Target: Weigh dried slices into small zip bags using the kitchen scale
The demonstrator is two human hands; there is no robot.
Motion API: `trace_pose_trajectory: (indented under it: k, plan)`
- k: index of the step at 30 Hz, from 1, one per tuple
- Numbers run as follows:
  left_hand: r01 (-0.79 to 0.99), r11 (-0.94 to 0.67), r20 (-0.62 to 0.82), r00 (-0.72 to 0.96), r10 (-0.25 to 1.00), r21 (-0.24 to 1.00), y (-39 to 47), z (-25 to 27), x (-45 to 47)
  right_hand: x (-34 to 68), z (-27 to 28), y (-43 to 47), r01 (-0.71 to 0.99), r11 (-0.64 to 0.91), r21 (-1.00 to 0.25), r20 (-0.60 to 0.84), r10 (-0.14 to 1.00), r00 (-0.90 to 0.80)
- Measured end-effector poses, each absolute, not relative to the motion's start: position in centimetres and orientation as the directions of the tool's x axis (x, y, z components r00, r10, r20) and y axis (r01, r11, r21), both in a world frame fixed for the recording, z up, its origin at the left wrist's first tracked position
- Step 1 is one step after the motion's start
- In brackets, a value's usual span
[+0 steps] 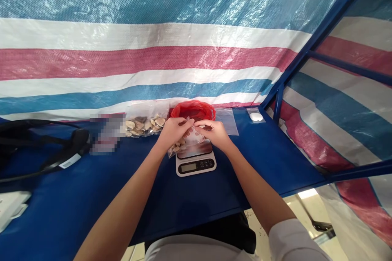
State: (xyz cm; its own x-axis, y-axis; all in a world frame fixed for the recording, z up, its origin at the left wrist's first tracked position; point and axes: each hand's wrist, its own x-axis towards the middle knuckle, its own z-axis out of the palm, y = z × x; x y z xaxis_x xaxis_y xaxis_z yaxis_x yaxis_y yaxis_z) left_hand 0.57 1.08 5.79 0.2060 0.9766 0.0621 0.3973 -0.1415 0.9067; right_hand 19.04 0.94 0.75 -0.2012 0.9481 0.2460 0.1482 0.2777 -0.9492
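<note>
My left hand (173,131) and my right hand (217,133) meet over a white digital kitchen scale (196,167). Between them is a small clear plastic bag (190,138), its top edge pinched by the fingers of both hands. Pale dried slices (178,145) lie in the bag's lower left part, beside and partly over the scale's shiny plate. The scale's display (188,167) is too small to read. Just behind my hands stands a round container lined with a red plastic bag (193,109); its inside is mostly hidden.
A larger clear bag of dried slices (143,125) stands left of the red-lined container. A flat clear bag (228,121) lies to its right, near a small white case (256,117). Black headgear (61,147) and a white power strip (12,208) occupy the left. Striped sheeting backs the blue table (275,159).
</note>
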Motion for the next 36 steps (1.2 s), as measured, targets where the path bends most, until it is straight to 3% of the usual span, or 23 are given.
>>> trace_pose_trajectory:
  k: [7,13,27,36]
  plan:
    - [0.193,0.01,-0.07,0.303,0.95,0.981,2.5,5.4,0.0,19.8,3.1,1.7,0.111,0.173,-0.979,0.129,0.938,-0.323]
    - [0.153,-0.006,-0.046,0.331,0.942,0.988,3.0,4.6,-0.3,20.6,4.6,3.5,0.274,0.148,-0.95,-0.001,0.879,-0.476]
    - [0.245,-0.047,-0.041,0.342,0.939,0.968,3.2,4.3,-0.7,20.3,4.4,4.9,0.315,0.126,-0.941,-0.061,0.85,-0.524]
    - [0.46,-0.12,-0.004,0.258,0.966,0.88,3.1,5.6,-1.9,21.3,4.4,5.2,0.309,0.167,-0.936,0.02,0.903,-0.429]
